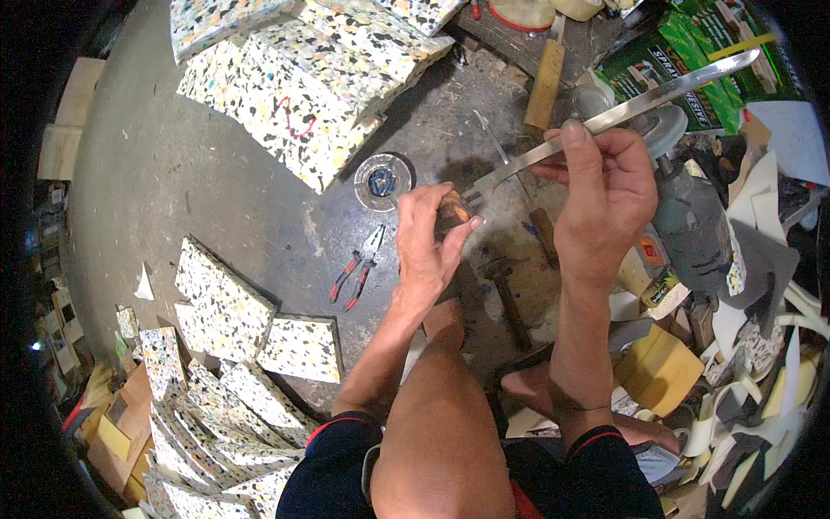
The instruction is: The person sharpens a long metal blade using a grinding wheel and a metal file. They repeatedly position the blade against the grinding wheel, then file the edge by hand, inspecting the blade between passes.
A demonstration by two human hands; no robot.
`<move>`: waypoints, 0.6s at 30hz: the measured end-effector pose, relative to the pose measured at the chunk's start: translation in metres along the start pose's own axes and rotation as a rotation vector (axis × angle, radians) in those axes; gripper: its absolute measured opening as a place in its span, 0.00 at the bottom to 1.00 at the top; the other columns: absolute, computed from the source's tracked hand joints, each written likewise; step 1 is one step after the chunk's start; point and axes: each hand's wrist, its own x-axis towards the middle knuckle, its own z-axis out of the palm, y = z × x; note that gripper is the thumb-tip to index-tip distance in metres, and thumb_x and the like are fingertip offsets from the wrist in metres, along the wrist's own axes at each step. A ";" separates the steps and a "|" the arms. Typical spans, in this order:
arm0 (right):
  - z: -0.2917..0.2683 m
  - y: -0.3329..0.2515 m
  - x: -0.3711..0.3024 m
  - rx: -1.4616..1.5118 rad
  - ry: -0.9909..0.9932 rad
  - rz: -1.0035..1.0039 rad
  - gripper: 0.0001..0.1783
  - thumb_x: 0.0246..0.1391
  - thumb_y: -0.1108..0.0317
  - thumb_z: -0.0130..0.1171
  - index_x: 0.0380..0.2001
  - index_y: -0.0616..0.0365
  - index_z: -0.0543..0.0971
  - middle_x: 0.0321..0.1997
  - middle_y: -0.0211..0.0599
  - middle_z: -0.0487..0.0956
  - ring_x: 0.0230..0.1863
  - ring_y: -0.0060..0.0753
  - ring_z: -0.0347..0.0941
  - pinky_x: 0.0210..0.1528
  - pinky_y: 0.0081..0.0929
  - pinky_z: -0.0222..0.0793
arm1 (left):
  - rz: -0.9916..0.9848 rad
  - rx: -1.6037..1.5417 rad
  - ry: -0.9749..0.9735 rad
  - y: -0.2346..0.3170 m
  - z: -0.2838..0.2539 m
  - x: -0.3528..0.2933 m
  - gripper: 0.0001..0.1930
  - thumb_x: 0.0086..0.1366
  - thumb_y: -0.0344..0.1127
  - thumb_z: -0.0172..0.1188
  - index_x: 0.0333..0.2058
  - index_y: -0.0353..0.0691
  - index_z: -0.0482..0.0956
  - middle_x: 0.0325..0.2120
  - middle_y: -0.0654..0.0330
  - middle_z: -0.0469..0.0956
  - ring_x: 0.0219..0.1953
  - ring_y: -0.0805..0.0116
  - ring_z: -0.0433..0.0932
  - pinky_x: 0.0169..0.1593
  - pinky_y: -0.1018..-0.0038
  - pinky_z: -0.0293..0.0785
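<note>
My right hand [605, 186] is closed on a long, narrow metal blade [666, 95], thumb on top, fingers beneath. The blade slants from the upper right down to my left hand. Closed around a short brown wooden handle [453, 210], my left hand [424, 238] keeps it just below the blade's lower end. Whether blade and handle touch is hard to tell. On the floor left of that hand lie red-and-black pliers [356, 270]. Above them sits a round metal dish [361, 183] with small blue pieces inside. A hammer [510, 303] lies in shadow between my forearms.
Speckled foam slabs [285, 95] are stacked at the upper left, with more foam pieces [225, 298] at lower left. A wooden-handled tool [545, 82] and a thin-bladed tool [542, 235] lie ahead. Green boxes [726, 69] and foam scraps [661, 368] crowd the right.
</note>
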 end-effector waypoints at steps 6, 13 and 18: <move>0.000 -0.002 -0.005 -0.047 -0.040 -0.013 0.09 0.60 0.73 0.62 0.33 0.62 0.72 0.31 0.36 0.80 0.27 0.21 0.78 0.29 0.19 0.76 | -0.024 0.035 -0.023 0.002 0.000 0.002 0.29 0.49 0.30 0.75 0.51 0.36 0.75 0.40 0.48 0.76 0.43 0.50 0.76 0.46 0.63 0.74; 0.000 0.007 0.000 -0.126 -0.083 -0.043 0.08 0.63 0.72 0.59 0.33 0.63 0.72 0.32 0.40 0.81 0.30 0.24 0.78 0.32 0.24 0.82 | -0.043 0.048 -0.027 -0.005 0.004 0.007 0.29 0.49 0.30 0.76 0.51 0.36 0.76 0.39 0.49 0.76 0.42 0.51 0.76 0.46 0.63 0.74; -0.008 0.022 0.016 -0.170 -0.086 -0.008 0.08 0.63 0.70 0.59 0.32 0.62 0.72 0.31 0.37 0.80 0.27 0.21 0.77 0.30 0.23 0.80 | -0.049 -0.030 -0.016 -0.004 0.003 0.005 0.29 0.48 0.29 0.76 0.51 0.36 0.77 0.37 0.51 0.76 0.41 0.52 0.76 0.46 0.64 0.74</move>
